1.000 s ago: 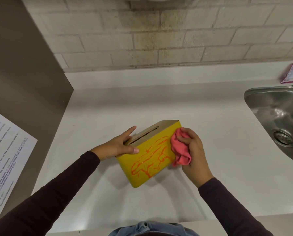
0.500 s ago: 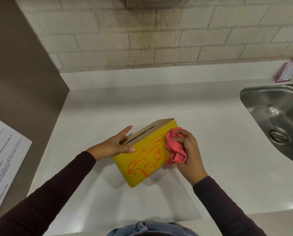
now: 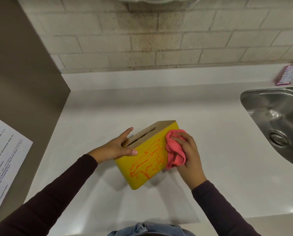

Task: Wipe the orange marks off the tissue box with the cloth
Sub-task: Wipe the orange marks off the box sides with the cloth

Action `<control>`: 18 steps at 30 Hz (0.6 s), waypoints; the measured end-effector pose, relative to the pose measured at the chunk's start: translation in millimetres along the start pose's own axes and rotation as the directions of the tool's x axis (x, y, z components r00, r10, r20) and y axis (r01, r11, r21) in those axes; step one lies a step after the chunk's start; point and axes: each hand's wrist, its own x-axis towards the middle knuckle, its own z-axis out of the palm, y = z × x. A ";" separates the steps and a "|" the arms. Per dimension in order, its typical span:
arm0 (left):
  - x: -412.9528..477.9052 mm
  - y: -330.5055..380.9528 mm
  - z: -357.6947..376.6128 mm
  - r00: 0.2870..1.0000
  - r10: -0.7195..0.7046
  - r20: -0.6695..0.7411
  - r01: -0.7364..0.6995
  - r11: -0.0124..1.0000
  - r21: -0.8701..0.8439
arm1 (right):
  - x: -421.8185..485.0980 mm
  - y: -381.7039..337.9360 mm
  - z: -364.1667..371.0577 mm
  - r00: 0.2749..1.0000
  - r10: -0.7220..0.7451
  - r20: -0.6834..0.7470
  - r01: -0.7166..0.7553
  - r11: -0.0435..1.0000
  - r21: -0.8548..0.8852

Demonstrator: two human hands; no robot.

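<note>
Both hands are engaged: the left hand [image 3: 116,148] is spread over the near-left top corner of the tissue box [image 3: 143,154], thumb on the yellow front face, fingers reaching across the wooden lid; the right hand [image 3: 187,151] is closed around a bunched pink cloth [image 3: 172,150], which is pressed against the right end of that front face. The box is stood on the white table [image 3: 202,133], roughly centre, turned at an angle, slot up. The orange marks [image 3: 146,163] are spread over most of the front face, glossy and apparently wet; little looks cleaned, so the wipe is judged to be at its start.

For a good stroke, the cloth should be dragged leftward across the full face with firm, even pressure, and the box should be braced from the left so it is not pushed along or tipped. A fresh fold of cloth is likely needed between passes, or wet orange may be smeared rather than lifted. The lower edge and rounded corner should be covered too. The sink [image 3: 275,120] lies well apart at right; a printed sheet [image 3: 1,154] is fixed to the panel at left.
</note>
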 end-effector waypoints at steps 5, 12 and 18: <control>-0.9 1.8 -2.6 1.000 -0.019 -0.022 0.019 1.000 0.000 | 4.2 -14.3 16.9 0.995 -0.053 0.084 0.058 0.997 -0.060; -2.2 1.5 -0.9 0.999 -0.023 -0.028 0.023 1.000 0.011 | -12.2 7.8 -14.2 0.974 -0.134 0.181 0.162 0.975 -0.151; -2.1 3.0 1.3 0.999 -0.016 -0.032 0.017 1.000 0.016 | 11.8 -12.6 1.4 0.997 -0.021 0.075 0.023 1.000 -0.021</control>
